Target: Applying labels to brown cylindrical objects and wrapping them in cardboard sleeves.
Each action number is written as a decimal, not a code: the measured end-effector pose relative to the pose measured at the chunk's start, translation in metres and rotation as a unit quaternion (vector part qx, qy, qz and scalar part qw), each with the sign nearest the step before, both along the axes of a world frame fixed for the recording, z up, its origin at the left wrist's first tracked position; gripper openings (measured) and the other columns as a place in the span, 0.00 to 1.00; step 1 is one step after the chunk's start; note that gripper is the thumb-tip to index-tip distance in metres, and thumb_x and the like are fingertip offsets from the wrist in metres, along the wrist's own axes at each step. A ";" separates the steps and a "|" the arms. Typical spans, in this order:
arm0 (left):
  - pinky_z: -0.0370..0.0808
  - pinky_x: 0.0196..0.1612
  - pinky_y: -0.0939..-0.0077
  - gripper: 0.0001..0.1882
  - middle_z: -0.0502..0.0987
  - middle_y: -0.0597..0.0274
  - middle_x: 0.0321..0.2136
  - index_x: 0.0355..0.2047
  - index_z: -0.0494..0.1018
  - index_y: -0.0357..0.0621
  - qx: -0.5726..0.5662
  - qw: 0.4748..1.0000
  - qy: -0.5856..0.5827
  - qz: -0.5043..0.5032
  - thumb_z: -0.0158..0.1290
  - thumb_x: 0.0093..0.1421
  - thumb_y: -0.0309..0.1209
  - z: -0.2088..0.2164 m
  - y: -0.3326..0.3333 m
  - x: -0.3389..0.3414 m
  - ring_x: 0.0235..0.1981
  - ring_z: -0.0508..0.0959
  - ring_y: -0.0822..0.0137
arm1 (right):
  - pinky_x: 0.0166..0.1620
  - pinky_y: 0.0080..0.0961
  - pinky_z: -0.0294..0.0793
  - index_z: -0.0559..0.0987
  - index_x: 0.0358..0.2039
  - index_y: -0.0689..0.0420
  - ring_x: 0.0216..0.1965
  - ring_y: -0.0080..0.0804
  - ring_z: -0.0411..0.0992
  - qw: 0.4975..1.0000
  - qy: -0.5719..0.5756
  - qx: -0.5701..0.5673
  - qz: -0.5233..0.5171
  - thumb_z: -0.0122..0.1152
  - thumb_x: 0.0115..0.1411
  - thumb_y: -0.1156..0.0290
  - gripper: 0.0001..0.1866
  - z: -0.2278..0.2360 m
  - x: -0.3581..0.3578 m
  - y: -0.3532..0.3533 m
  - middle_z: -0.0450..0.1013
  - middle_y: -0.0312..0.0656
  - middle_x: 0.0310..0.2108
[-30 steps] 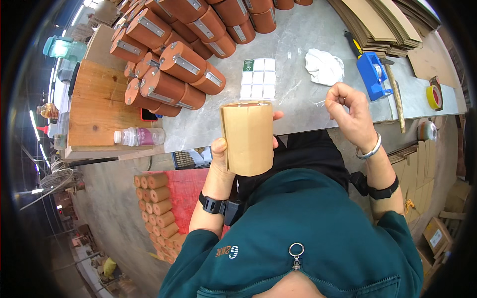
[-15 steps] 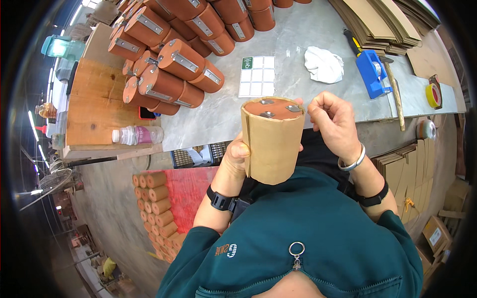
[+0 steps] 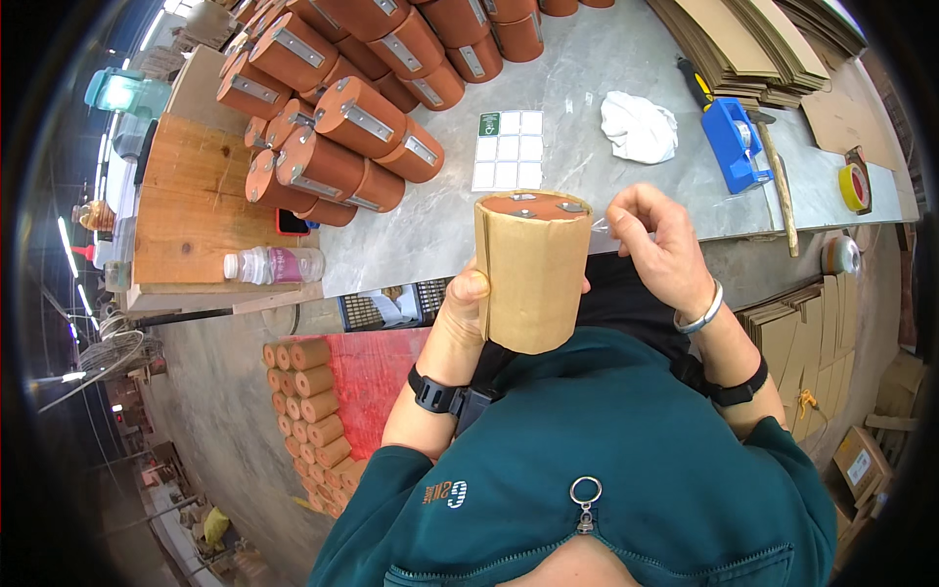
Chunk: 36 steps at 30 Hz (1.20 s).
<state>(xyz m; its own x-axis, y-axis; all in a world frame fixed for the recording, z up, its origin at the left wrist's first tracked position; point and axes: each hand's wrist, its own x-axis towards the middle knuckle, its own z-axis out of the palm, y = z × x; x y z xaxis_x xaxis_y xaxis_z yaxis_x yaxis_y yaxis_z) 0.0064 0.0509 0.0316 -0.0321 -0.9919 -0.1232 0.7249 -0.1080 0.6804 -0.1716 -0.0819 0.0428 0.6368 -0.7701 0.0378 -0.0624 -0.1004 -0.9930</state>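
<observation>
My left hand [image 3: 464, 298] grips a reddish-brown cylinder [image 3: 540, 204] wrapped in a tan cardboard sleeve [image 3: 533, 279]. The thumb presses the near left side by the sleeve's seam; most fingers are hidden behind it. Metal tabs show on the cylinder's top face, just inside the sleeve's rim. Right of the rim, my right hand [image 3: 657, 240] is raised with thumb and forefinger pinched together. A faint, clear sliver that looks like tape [image 3: 600, 224] shows at its fingertips, close to the sleeve.
Stacked reddish-brown cylinders [image 3: 357, 117] with metal strips fill the table's far left. A label sheet [image 3: 509, 152], white cloth [image 3: 638, 128], blue tape dispenser [image 3: 729, 147], hammer [image 3: 778, 181] and yellow tape roll [image 3: 854, 187] lie rightward. A plastic bottle [image 3: 274, 265] lies near the left edge.
The wrapped cylinder has tipped, so less of its top face shows, and its lower end has risen slightly. My right hand keeps its pinch and has barely moved.
</observation>
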 end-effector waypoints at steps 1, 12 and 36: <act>0.83 0.34 0.60 0.67 0.64 0.37 0.61 0.65 0.57 0.31 -0.001 1.000 0.004 -0.001 0.69 0.33 0.66 0.001 0.000 0.001 0.39 0.81 0.49 | 0.24 0.20 0.62 0.76 0.29 0.64 0.21 0.15 0.62 0.999 0.013 -0.024 -0.030 0.57 0.63 0.73 0.08 -0.003 0.000 -0.002 0.66 0.32 0.17; 0.82 0.47 0.51 0.56 0.74 0.37 0.50 0.63 0.59 0.32 -0.014 0.995 0.095 -0.040 0.68 0.39 0.50 -0.010 0.004 0.010 0.47 0.80 0.41 | 0.33 0.22 0.69 0.77 0.31 0.64 0.28 0.23 0.68 0.988 -0.016 -0.127 0.083 0.60 0.61 0.77 0.04 0.016 0.002 -0.013 0.72 0.39 0.28; 0.82 0.46 0.55 0.57 0.74 0.36 0.48 0.63 0.60 0.31 -0.034 0.992 0.120 -0.020 0.68 0.38 0.54 -0.011 0.017 0.007 0.46 0.80 0.43 | 0.39 0.22 0.67 0.77 0.33 0.61 0.34 0.25 0.67 0.970 -0.108 -0.202 0.078 0.60 0.59 0.81 0.02 0.021 0.018 -0.007 0.71 0.39 0.33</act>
<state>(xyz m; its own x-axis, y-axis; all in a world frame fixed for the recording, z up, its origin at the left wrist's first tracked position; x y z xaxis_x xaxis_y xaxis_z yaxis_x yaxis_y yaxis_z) 0.0137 0.0676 0.0203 -0.0922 -0.9949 -0.0402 0.8629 -0.1000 0.4954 -0.1534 -0.0887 0.0641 0.6889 -0.5589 0.4615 0.1895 -0.4757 -0.8589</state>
